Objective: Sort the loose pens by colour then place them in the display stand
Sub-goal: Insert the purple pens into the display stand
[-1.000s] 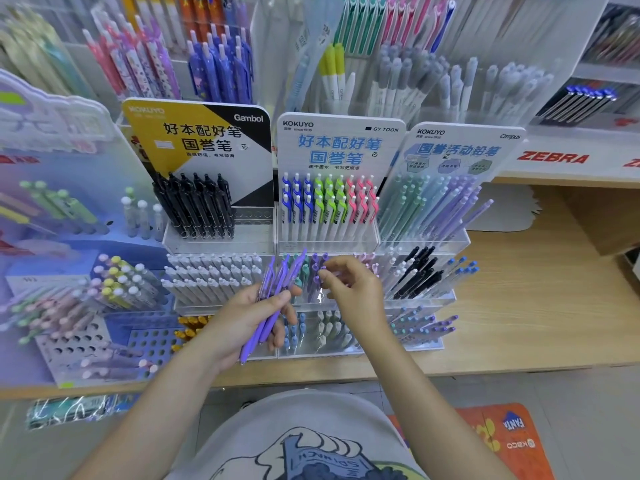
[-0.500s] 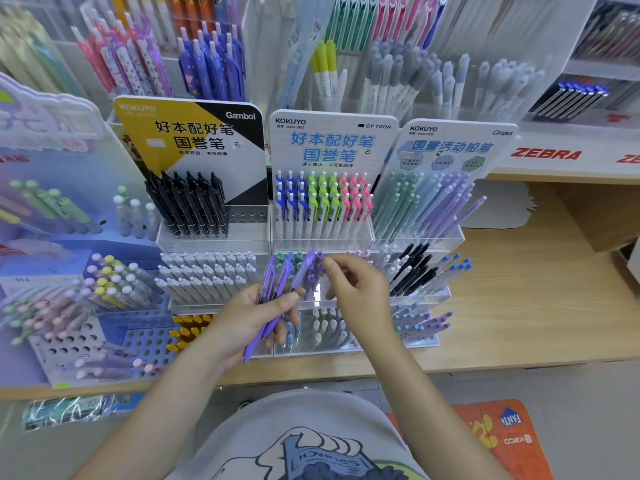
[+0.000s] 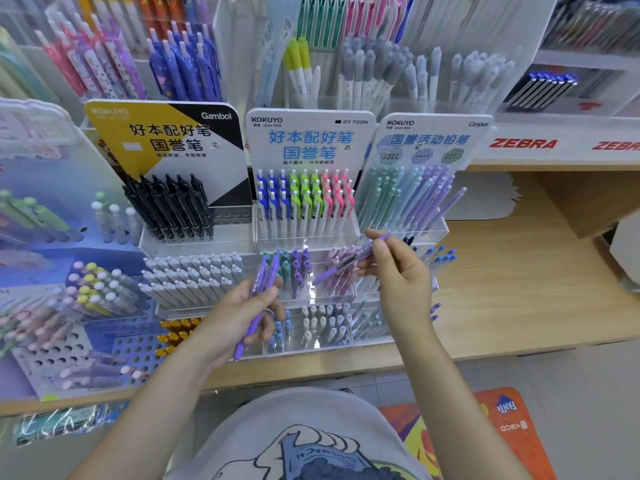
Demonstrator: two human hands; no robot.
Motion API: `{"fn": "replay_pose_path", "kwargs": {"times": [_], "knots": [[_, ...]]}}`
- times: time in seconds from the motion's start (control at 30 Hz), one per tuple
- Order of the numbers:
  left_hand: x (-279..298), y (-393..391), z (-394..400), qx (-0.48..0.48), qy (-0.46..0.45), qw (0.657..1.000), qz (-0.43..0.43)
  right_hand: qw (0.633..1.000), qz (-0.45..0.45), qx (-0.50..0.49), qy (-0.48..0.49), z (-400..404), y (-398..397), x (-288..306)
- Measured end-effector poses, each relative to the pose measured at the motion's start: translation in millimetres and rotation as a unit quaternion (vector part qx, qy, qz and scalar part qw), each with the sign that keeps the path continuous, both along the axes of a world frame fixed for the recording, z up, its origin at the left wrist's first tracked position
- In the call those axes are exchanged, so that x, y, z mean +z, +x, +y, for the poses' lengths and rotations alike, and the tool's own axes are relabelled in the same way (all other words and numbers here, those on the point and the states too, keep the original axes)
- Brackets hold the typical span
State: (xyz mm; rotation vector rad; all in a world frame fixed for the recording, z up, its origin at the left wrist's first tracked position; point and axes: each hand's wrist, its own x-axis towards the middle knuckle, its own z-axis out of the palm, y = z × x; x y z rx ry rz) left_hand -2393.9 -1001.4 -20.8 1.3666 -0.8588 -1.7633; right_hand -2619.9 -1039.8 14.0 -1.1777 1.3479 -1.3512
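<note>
Right hand [image 3: 394,271] now apart, pinching purple pen [image 3: 346,263].

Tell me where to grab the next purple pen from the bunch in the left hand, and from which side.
Pinch one of the purple pens by its upper clip end, coming from above and the right. Those ends fan out free above the left hand, whose fingers wrap the middle of the barrels. The right hand already holds a single purple pen.

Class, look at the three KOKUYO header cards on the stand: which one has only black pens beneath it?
The yellow-and-black Gambol card, leftmost of the three. Below it stand black pens; the other two cards top coloured pens.
</note>
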Motion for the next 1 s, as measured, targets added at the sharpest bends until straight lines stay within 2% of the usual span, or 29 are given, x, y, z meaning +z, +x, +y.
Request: {"fn": "replay_pose_path", "kwargs": {"times": [0.17, 0.43, 0.53, 0.67, 1.0], "knots": [[5.8, -0.2, 1.3, -0.001, -0.008, 1.0, 0.008, 0.987, 0.153, 0.042, -0.011, -0.6, 10.4, -38.5], [5.5, 2.9, 6.1, 0.009, -0.013, 1.0, -0.018, 0.964, 0.25, 0.071, -0.057, 1.7, 20.5, -56.6], [2.6, 3.9, 6.9, 0.009, -0.013, 1.0, -0.026, 0.945, 0.296, 0.115, -0.075, -1.4, 25.2, -62.1], [1.7, 4.3, 6.7, 0.008, -0.012, 1.0, -0.008, 0.936, 0.313, 0.143, -0.076, -2.7, 38.7, -70.4], [4.1, 1.4, 6.2, 0.016, -0.01, 1.0, 0.001, 0.939, 0.322, 0.118, -0.04, -6.4, 41.0, -57.4]]}}
